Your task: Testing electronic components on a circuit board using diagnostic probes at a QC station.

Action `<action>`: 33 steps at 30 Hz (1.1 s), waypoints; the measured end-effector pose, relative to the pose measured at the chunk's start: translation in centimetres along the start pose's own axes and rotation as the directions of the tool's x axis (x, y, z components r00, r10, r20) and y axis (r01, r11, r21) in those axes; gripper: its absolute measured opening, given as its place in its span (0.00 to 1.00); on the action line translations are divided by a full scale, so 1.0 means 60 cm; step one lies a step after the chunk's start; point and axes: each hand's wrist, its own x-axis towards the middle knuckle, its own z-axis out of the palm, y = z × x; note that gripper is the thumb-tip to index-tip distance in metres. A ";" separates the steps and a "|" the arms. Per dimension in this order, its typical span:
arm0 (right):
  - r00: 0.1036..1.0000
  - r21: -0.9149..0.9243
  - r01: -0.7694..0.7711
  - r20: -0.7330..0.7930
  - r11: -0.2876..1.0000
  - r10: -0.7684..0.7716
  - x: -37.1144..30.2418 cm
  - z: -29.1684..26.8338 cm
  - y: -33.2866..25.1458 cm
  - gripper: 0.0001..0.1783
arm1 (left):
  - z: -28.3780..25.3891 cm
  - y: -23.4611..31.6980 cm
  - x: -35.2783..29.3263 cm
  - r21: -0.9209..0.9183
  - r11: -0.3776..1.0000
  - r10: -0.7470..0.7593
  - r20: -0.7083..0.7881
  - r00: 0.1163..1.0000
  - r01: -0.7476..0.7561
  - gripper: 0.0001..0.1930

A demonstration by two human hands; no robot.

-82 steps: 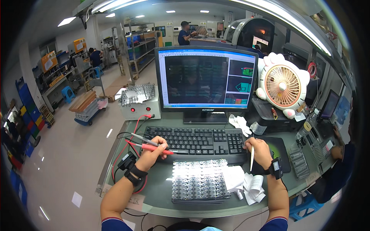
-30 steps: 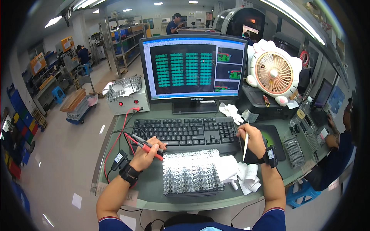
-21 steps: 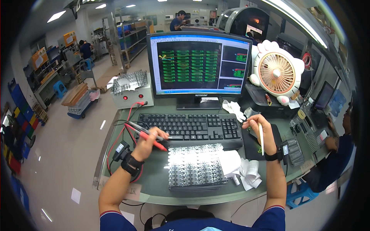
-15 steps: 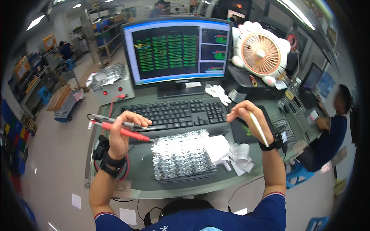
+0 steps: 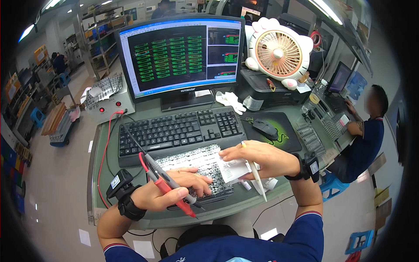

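Note:
My left hand (image 5: 176, 187) holds a pair of test probes between thumb and palm: a red probe (image 5: 174, 196) and a grey probe (image 5: 161, 171), tips toward the desk's front edge. Its fingers lie stretched over a shiny silver panel (image 5: 187, 159) patterned with rows of small parts, on a dark stack. My right hand (image 5: 268, 159) keeps a slim white pen-like tool (image 5: 256, 177) between its fingers, pointing down toward me. Its fingertips rest on a white printed paper slip (image 5: 233, 170) over the panel's right side; whether they pinch it, I cannot tell.
Behind the panel stand a black keyboard (image 5: 181, 131) and a monitor (image 5: 174, 56). A mouse (image 5: 265, 129) lies on a black-green pad to the right. A white fan (image 5: 278, 53) sits on a printer (image 5: 270, 94). A red-lit box (image 5: 109, 98) is at left; a co-worker (image 5: 364, 135) sits at right.
My left hand has come down and right onto the panel, the probes swinging to point down. My right hand has lowered left to the paper slip, which now lies over the panel.

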 end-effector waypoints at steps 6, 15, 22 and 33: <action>0.997 -0.307 0.081 0.025 0.948 -0.077 0.016 -0.029 -0.002 0.22 | 0.001 -0.008 0.001 -0.021 1.000 0.004 -0.005 1.000 -0.004 0.20; 0.998 -0.412 0.061 0.045 0.909 -0.047 0.065 0.015 -0.072 0.47 | -0.021 -0.024 -0.015 -0.448 0.872 -0.012 -0.421 0.907 -0.197 0.26; 0.988 -0.413 0.031 0.152 0.910 0.035 0.059 0.031 -0.065 0.48 | -0.058 -0.017 -0.085 -0.278 0.948 -0.074 -0.663 0.745 -0.153 0.24; 0.855 -0.387 -0.248 -0.518 0.888 0.013 0.075 -0.014 -0.123 0.06 | -0.030 0.003 -0.077 -0.259 0.956 -0.095 -0.713 0.695 -0.135 0.27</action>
